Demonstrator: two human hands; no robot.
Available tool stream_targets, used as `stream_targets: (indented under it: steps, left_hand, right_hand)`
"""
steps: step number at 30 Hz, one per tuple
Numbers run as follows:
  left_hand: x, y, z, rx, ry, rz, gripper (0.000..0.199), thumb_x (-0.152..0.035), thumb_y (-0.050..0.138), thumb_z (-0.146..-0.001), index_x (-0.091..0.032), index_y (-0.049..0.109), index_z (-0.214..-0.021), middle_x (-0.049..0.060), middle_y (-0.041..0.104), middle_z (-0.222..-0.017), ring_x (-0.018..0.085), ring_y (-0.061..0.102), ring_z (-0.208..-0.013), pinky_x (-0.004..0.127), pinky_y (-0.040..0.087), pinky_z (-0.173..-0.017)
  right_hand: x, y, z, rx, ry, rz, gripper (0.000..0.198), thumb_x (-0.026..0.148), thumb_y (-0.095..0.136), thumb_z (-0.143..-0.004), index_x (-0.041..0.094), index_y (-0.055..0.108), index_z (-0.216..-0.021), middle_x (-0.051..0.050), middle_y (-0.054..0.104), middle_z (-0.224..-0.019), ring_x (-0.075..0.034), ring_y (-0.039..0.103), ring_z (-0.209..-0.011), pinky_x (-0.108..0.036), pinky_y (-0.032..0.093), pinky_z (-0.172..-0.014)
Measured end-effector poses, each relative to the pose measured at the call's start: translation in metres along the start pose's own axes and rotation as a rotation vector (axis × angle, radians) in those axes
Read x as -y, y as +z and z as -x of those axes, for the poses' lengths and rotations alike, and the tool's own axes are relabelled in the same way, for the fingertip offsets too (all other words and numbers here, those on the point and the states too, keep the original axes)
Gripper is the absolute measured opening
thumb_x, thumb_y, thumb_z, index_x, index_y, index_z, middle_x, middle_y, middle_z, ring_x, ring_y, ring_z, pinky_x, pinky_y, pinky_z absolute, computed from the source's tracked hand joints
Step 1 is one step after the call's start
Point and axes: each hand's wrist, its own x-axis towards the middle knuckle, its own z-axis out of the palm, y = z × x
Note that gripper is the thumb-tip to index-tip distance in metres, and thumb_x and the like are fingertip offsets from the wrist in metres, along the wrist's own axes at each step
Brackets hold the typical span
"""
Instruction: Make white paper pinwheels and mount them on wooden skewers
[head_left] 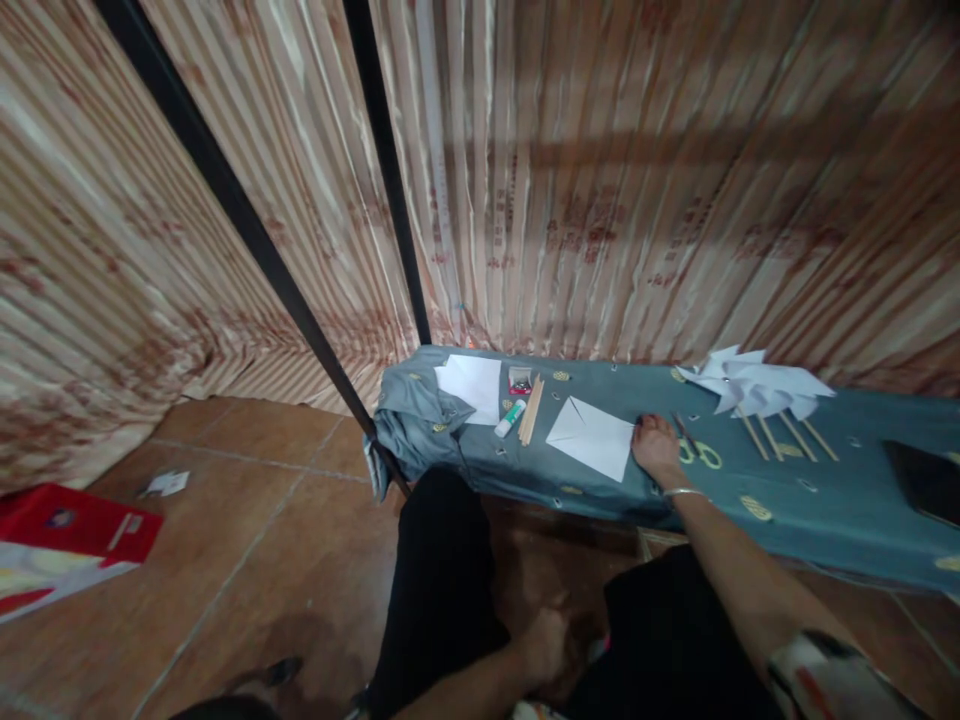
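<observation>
I see the right hand (655,445) touching the right corner of the slit paper (596,442); the paper lies flat on the cloth (634,385), between the wooden sticks (531,412) and the scissors (697,449); I cannot tell whether that hand pinches it; the left hand (550,640) is blurred between the knees (440,515), its grip unclear to me.

the one view looks forward and steeply down from the person's head, with the right hand (656,447) below, well apart from the lens. beyond the hand, the curtain (562,180) spans the background; floor (247,540) shows to its left.
</observation>
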Motion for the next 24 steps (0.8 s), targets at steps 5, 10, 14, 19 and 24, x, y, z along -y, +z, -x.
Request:
stream_targets:
  steps: [5,10,14,19,24]
  left_hand:
    - [0.002,-0.046,-0.012,-0.179,-0.139,0.136,0.053,-0.015,0.057,-0.073,-0.015,0.063,-0.126,0.014,0.058,-0.138,0.028,0.053,-0.129,0.043,0.037,-0.113]
    - [0.007,-0.060,-0.018,-0.283,-0.248,0.318,0.045,-0.015,0.058,-0.075,-0.017,0.067,-0.120,0.010,0.066,-0.127,0.025,0.061,-0.118,0.040,0.044,-0.108]
    - [0.010,-0.048,-0.022,-0.276,-0.264,0.364,0.044,-0.014,0.059,-0.075,-0.012,0.068,-0.117,0.014,0.069,-0.121,0.026,0.065,-0.111,0.040,0.048,-0.103]
    - [0.016,-0.046,-0.022,-0.293,-0.272,0.428,0.039,-0.018,0.067,-0.071,-0.019,0.072,-0.109,0.010,0.073,-0.113,0.027,0.067,-0.106,0.042,0.049,-0.102]
    - [0.015,-0.050,-0.019,-0.325,-0.263,0.510,0.036,-0.022,0.071,-0.070,-0.022,0.074,-0.105,0.008,0.075,-0.105,0.027,0.069,-0.099,0.043,0.052,-0.097]
  right_hand:
    - [0.012,-0.016,0.010,-0.014,-0.072,0.005,0.041,0.019,0.035,-0.090,0.002,0.060,-0.116,-0.033,0.059,-0.122,-0.039,0.054,-0.118,-0.054,0.043,-0.098]
    - [0.078,-0.019,0.036,0.099,-0.365,0.003,0.043,0.017,0.041,-0.089,0.010,0.056,-0.128,-0.021,0.055,-0.137,-0.029,0.052,-0.126,-0.044,0.044,-0.104]
    - [0.155,-0.015,0.036,0.234,-0.638,0.037,0.045,0.010,0.039,-0.090,0.009,0.054,-0.132,-0.020,0.053,-0.140,-0.027,0.050,-0.128,-0.042,0.040,-0.106]
    - [0.216,-0.007,0.019,0.331,-0.773,0.081,0.041,0.005,0.039,-0.089,0.008,0.061,-0.122,-0.021,0.052,-0.140,-0.030,0.046,-0.129,-0.043,0.038,-0.103]
    - [0.229,-0.014,0.013,0.394,-0.787,0.061,0.030,0.006,0.041,-0.089,0.007,0.069,-0.100,-0.023,0.066,-0.113,-0.029,0.055,-0.114,-0.041,0.037,-0.101]
